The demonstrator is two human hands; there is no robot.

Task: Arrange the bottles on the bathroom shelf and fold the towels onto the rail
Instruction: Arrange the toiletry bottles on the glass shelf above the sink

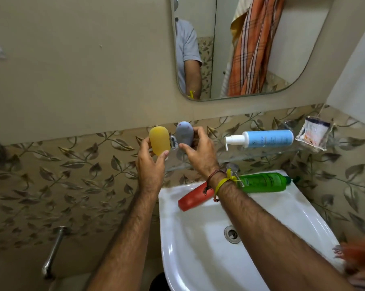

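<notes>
While the left hand grips the yellow bottle and the right hand grips the grey bottle, both at the left end of the glass shelf, the bottle-arranging step is on, and standing these 2 upright looks next.

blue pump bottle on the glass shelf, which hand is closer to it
Right. The right hand grips the grey bottle just left of the blue pump bottle, near its nozzle. The left hand holds the yellow bottle farther left, beyond the grey one.

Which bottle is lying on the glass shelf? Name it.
The blue pump bottle, lying on its side on the glass shelf. The red bottle and green bottle lie on the sink.
</notes>
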